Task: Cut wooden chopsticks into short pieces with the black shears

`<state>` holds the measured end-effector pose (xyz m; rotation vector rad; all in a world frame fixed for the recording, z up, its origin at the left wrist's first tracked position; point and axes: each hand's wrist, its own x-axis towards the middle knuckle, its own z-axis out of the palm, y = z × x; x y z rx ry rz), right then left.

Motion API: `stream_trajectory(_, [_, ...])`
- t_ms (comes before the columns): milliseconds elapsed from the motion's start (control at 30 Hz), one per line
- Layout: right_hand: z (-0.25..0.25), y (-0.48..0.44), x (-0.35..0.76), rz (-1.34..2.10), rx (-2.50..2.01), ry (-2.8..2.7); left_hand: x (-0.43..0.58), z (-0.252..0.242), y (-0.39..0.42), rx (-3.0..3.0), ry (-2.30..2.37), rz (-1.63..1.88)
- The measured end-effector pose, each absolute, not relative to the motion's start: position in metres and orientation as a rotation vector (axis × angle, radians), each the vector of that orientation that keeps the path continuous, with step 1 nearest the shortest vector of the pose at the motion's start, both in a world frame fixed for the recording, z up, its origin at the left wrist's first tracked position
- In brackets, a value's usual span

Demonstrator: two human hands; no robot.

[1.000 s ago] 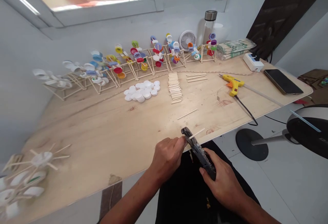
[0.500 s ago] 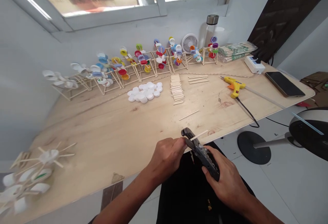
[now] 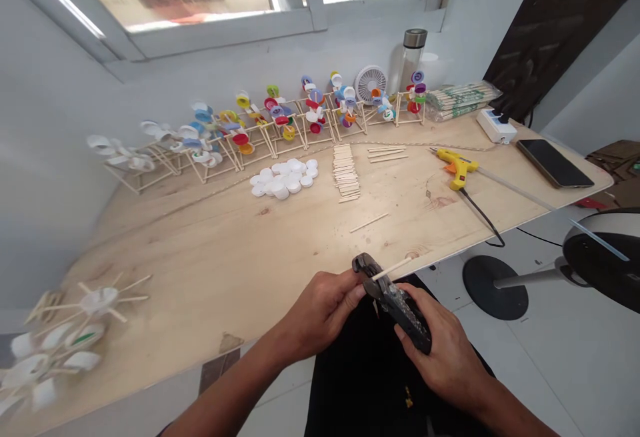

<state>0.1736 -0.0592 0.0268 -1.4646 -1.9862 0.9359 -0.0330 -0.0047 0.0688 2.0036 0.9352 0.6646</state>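
Note:
My right hand (image 3: 447, 350) is closed around the handles of black pruning shears (image 3: 400, 307), held over my lap at the table's front edge. A thin wooden stick (image 3: 393, 269) passes through the jaws of the shears. The near end of that stick is pinched in my left hand (image 3: 325, 307), its fingertips close against the jaws. Beyond the shears, a single loose stick (image 3: 369, 223) lies on the table. Farther back are a column of short cut sticks (image 3: 345, 173), a few longer sticks (image 3: 387, 154) and a cluster of white bottle caps (image 3: 285, 179).
Stick frames with coloured cap wheels (image 3: 275, 117) line the wall side. A yellow glue gun (image 3: 457, 167), phone (image 3: 554, 163) and power strip (image 3: 497, 126) lie right. Stick-and-cap wheels (image 3: 100, 300) lie at front left. A standing fan (image 3: 605, 257) is right of the table.
The stick has slid a little farther out to the right through the shears. My left hand has shifted its pinch, its thumb now showing beside the jaws.

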Motion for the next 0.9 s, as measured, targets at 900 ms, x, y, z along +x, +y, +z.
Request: stream_trajectory(900, [0.0252,-0.0574,0.1700,0.993,-1.449,-1.924,-0.0346,0.0666,0.0045,1.843,0.866,0.562])
